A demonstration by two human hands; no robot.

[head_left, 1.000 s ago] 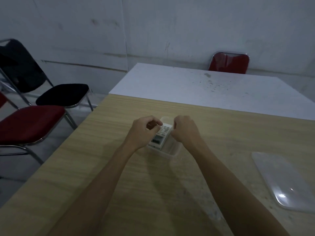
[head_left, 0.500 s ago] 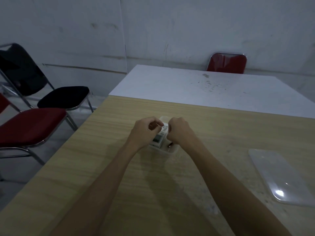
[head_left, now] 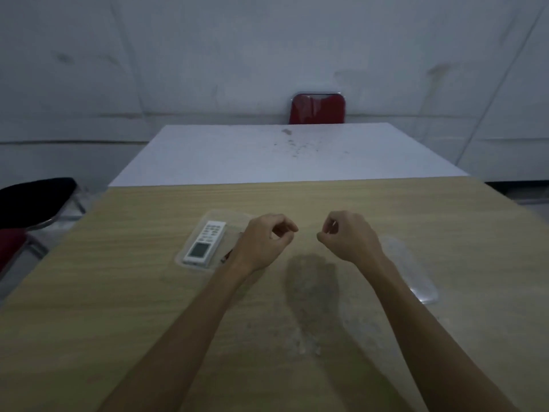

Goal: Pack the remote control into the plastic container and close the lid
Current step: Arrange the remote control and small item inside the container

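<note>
A white remote control [head_left: 205, 242] with a small screen lies inside the clear plastic container [head_left: 234, 221] on the wooden table, left of centre. My left hand [head_left: 267, 242] hovers just right of the container, fingers curled, holding nothing. My right hand [head_left: 346, 237] hangs further right, also loosely curled and empty. The clear lid [head_left: 416, 272] lies flat on the table to the right, partly hidden behind my right forearm.
The wooden table [head_left: 297, 337] meets a white table [head_left: 282, 156] at its far edge. A red chair [head_left: 317, 108] stands behind the white table. A black chair seat [head_left: 32, 200] and a red chair seat [head_left: 12, 242] stand at the left.
Both hands have let go of the remote and moved right, away from the container. The remote now rests inside it. The view has swung right.
</note>
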